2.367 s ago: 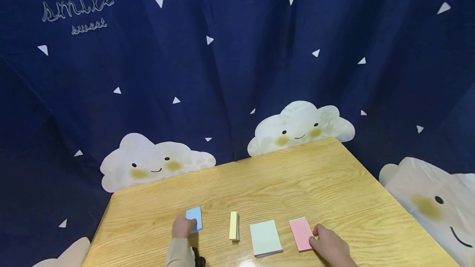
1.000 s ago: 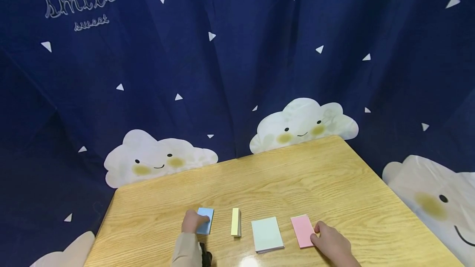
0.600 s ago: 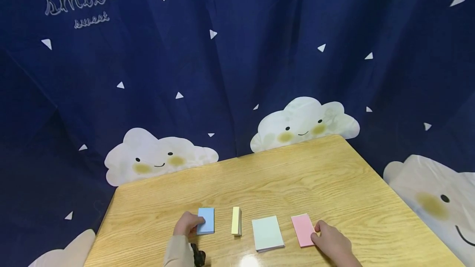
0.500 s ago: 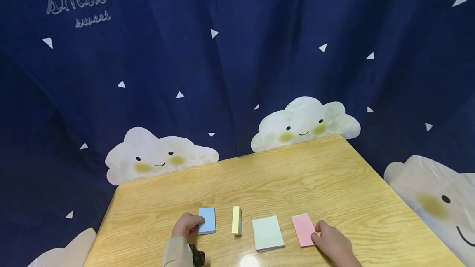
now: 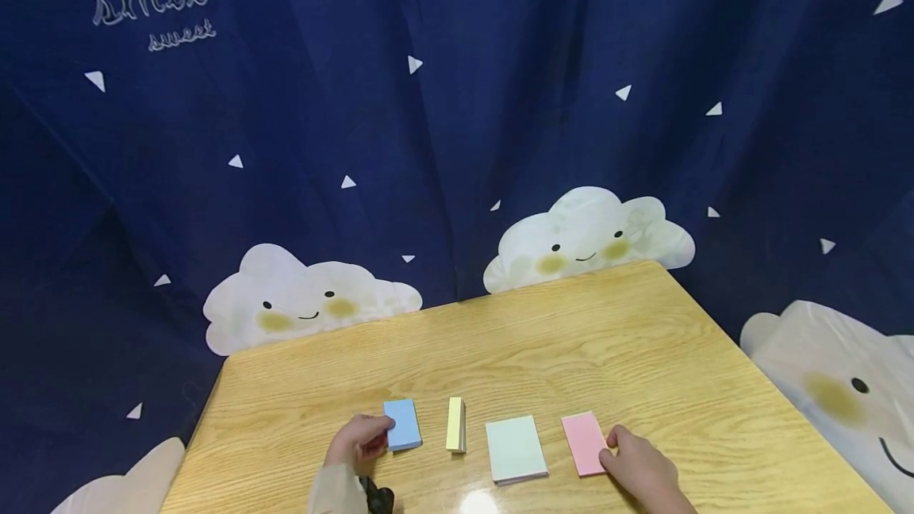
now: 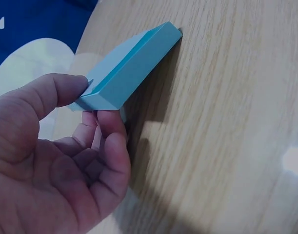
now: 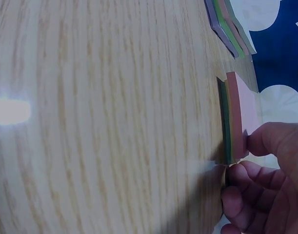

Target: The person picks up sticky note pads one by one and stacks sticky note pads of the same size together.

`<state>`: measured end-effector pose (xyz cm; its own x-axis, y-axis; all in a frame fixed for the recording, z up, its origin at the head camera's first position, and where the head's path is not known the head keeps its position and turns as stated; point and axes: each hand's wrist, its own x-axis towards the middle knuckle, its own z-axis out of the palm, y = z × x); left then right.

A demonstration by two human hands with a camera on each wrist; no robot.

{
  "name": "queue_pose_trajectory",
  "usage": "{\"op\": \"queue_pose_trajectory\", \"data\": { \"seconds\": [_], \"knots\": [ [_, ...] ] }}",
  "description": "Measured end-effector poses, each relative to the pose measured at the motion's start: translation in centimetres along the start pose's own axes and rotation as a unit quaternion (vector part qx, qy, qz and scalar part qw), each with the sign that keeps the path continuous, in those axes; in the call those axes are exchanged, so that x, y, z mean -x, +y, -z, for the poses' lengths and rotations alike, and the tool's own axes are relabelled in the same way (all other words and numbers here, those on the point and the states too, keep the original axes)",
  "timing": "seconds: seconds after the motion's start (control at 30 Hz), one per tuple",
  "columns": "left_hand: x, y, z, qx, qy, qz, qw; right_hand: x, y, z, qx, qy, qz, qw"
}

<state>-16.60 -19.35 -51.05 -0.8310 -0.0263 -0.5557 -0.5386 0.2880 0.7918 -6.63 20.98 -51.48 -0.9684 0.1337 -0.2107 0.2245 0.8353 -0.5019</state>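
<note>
My left hand [image 5: 357, 441] pinches a blue sticky note pad [image 5: 404, 425] by its left edge, thumb on top and fingers beneath. In the left wrist view that blue pad [image 6: 131, 66] is tilted, its near end raised off the wood above a shadow. On the right, my right hand [image 5: 640, 468] pinches the right edge of a pink-topped sticky note stack [image 5: 582, 443]. The right wrist view shows this stack [image 7: 239, 112] with pink, yellow and green layers, thumb on top and fingertips at the lower edge. The curled fingers partly hide one another.
Between the hands lie a narrow pale yellow sticky note stack [image 5: 455, 425] and a larger pale green square stack [image 5: 516, 449]. All are on a wooden table [image 5: 543, 347]. A dark blue curtain [image 5: 457, 117] with clouds hangs behind the table's far edge.
My left hand has shifted slightly left and nearer, and the blue pad has turned in its grip. The right hand keeps its hold on the pink stack. The head view has shifted slightly.
</note>
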Motion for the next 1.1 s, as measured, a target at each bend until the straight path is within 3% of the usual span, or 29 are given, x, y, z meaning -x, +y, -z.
{"op": "queue_pose_trajectory", "data": {
  "seconds": [0.2,0.47,0.63,0.93,1.1],
  "knots": [
    [0.3,-0.1,0.6,0.016,-0.054,-0.023,0.9981,0.0,0.0,-0.1,-0.004,-0.003,-0.001,1.0000],
    [0.8,0.4,1.2,0.010,-0.074,-0.058,0.9955,0.1,0.0,0.1,-0.005,-0.002,0.003,1.0000],
    [0.8,0.9,1.5,0.030,-0.100,-0.070,0.9921,0.1,-0.1,0.1,-0.003,-0.005,0.003,1.0000],
    [1.2,2.3,1.4,0.039,-0.092,-0.097,0.9903,0.1,-0.1,0.1,-0.010,-0.005,0.003,0.9999],
    [1.5,3.0,1.0,0.033,-0.104,-0.115,0.9874,0.1,0.0,0.1,-0.011,-0.005,0.004,0.9999]
  ]
}}
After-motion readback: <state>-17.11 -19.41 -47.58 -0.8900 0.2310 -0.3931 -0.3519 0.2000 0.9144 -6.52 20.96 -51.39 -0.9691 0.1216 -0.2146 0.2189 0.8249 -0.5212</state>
